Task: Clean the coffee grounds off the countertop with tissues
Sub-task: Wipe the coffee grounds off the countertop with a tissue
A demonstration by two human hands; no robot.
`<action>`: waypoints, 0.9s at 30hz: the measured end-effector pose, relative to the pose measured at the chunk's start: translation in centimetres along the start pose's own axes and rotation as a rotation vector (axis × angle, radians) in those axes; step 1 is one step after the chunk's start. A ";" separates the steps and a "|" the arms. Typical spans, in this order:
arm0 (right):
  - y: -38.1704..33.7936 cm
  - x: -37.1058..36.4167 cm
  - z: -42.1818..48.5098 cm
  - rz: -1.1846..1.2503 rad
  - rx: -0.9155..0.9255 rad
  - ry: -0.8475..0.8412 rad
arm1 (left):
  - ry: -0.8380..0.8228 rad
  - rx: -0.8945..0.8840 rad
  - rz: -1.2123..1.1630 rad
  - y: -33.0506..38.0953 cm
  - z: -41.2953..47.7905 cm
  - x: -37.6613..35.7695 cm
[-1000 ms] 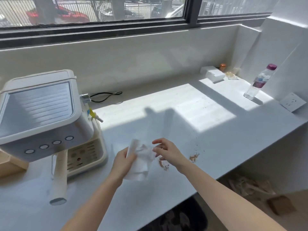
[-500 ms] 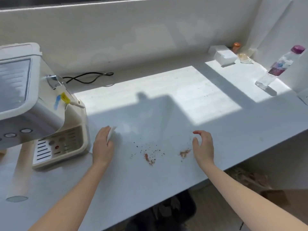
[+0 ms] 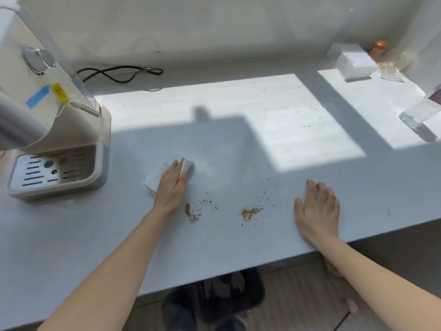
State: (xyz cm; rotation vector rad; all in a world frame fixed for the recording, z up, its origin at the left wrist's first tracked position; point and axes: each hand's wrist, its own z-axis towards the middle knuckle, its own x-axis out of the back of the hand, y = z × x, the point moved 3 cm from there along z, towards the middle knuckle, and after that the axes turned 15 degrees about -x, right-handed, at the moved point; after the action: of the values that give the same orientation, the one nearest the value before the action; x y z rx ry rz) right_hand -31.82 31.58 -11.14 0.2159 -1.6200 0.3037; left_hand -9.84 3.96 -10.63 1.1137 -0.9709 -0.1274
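Now: wiping | left hand (image 3: 172, 185) grip pressed flat on tissue (image 3: 156, 179) | right hand (image 3: 318, 210) empty, splayed on desk (image 3: 238, 247) | coffee grounds (image 3: 249, 212) rightward of tissue; firm single sweep advised

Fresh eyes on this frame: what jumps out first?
Two brown patches of coffee grounds on the pale countertop, lying between the hands. The left hand presses a tissue flat just left of them; the right hand rests empty. A coffee machine sits far left.
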 end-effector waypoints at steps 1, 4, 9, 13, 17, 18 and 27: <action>-0.1 0.1 0.2 0.005 0.014 0.005 | -0.016 -0.014 -0.010 0.7 -0.2 -0.7; -0.2 0.0 0.3 0.030 0.030 -0.005 | -0.069 -0.054 -0.048 2.6 -1.2 -3.2; -0.2 0.4 0.1 0.046 0.043 -0.021 | -0.122 -0.072 -0.089 4.8 -3.9 -6.0; -0.1 0.4 0.0 0.049 0.046 -0.035 | -0.133 -0.049 -0.123 6.8 -6.5 -8.0; -0.1 0.6 0.0 0.059 0.048 -0.034 | -0.131 -0.035 -0.143 8.2 -8.9 -9.8; -0.1 0.6 0.0 0.059 0.048 -0.035 | -0.131 -0.024 -0.159 8.6 -9.4 -10.2; 0.1 0.4 0.1 0.103 0.044 -0.013 | 0.119 0.381 -0.661 10.5 -10.5 -8.9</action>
State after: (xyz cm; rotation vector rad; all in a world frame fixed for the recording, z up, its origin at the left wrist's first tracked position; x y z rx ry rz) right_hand -31.98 31.64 -10.77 0.1685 -1.6409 0.4183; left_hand -11.56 21.05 -8.50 1.7478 -0.4971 -0.4182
